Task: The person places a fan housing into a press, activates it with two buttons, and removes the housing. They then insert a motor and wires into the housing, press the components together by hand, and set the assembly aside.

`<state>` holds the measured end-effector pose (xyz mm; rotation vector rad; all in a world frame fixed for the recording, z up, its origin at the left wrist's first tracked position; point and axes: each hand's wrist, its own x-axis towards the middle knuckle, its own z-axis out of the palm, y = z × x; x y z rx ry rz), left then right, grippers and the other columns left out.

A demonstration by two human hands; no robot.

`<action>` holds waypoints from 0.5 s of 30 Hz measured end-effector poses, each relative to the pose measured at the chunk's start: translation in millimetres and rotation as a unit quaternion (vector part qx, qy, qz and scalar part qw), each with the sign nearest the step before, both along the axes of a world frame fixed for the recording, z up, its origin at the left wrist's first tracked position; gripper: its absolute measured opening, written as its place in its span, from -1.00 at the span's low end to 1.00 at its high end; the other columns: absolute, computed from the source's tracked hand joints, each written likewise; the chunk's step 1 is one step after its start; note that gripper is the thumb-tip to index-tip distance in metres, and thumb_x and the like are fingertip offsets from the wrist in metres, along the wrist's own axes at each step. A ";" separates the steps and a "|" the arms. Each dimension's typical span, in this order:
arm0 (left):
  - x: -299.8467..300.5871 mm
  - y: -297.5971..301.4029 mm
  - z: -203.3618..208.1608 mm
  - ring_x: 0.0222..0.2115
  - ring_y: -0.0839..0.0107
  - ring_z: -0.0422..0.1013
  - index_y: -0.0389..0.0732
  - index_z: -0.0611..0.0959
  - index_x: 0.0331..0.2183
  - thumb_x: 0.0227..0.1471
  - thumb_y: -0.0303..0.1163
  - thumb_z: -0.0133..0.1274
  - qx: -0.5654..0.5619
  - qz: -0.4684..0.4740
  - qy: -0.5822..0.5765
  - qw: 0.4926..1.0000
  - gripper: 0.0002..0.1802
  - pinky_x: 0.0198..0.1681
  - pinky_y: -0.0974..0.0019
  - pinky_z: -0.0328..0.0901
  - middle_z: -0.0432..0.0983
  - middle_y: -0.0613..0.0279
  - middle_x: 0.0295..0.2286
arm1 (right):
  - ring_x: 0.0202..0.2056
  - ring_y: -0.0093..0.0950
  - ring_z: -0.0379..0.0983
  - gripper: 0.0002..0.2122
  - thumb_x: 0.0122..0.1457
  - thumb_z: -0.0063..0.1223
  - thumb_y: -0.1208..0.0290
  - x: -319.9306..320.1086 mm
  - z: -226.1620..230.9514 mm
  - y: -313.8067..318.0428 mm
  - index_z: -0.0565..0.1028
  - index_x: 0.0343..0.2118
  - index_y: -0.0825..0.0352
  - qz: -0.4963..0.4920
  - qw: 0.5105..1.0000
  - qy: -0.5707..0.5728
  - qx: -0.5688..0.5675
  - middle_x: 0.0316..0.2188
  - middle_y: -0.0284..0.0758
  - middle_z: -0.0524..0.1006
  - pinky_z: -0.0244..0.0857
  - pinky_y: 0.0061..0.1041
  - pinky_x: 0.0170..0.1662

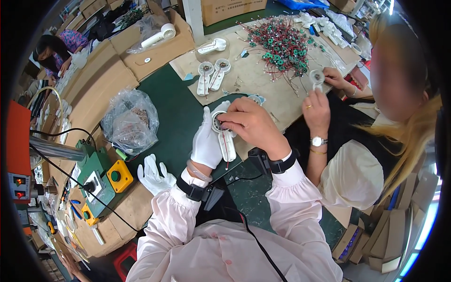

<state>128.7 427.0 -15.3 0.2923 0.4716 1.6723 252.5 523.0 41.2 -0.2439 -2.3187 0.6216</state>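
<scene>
My left hand (206,144), in a white glove, is closed round a white handheld fan housing (228,147) with a ring-shaped head and a short handle. A thin red wire runs down over the handle and hangs past its end. My bare right hand (257,123) reaches over the ring from the right, thumb and fingertips pinched together inside it. Whatever lies between those fingertips is hidden. Beyond my hands, two similar open fan housings (217,81) with wired parts lie on the cardboard, close to another white fan piece (217,45).
A heap of green circuit boards with red wires (282,47) lies at the back. On the right a co-worker's hand (317,110) holds another fan part. To the left are a clear plastic bag (130,122), an empty white glove (155,175) and a green machine with a yellow button box (118,176).
</scene>
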 end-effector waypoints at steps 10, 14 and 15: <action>-1.9 -1.5 -3.2 -0.12 0.42 0.45 -0.29 0.39 0.12 0.37 0.00 -0.43 -0.015 0.001 0.030 0.999 -0.39 -0.09 0.38 0.40 0.47 0.17 -0.06 | -0.35 -0.32 0.44 -0.84 -0.05 0.26 0.49 0.6 2.1 -1.2 0.64 -0.35 0.29 0.023 1.000 -0.007 -0.017 -0.46 -0.31 0.48 0.33 -0.37 -0.30; -1.4 -0.6 1.3 -0.10 0.41 0.44 -0.30 0.39 0.12 0.37 0.00 -0.43 -0.007 -0.005 0.024 1.000 -0.38 -0.09 0.36 0.41 0.45 0.15 -0.03 | -0.38 -0.32 0.43 -0.81 -0.05 0.26 0.52 1.0 0.7 1.1 0.63 -0.31 0.29 0.029 1.000 -0.003 -0.011 -0.47 -0.30 0.48 0.32 -0.38 -0.32; 0.6 -0.5 3.1 -0.09 0.39 0.43 -0.29 0.37 0.14 0.36 0.01 -0.43 -0.017 0.002 0.030 0.999 -0.38 -0.09 0.35 0.40 0.44 0.13 -0.02 | -0.40 -0.32 0.43 -0.79 -0.05 0.26 0.54 1.7 0.4 1.5 0.63 -0.28 0.29 0.031 0.999 0.003 -0.005 -0.48 -0.30 0.47 0.31 -0.40 -0.33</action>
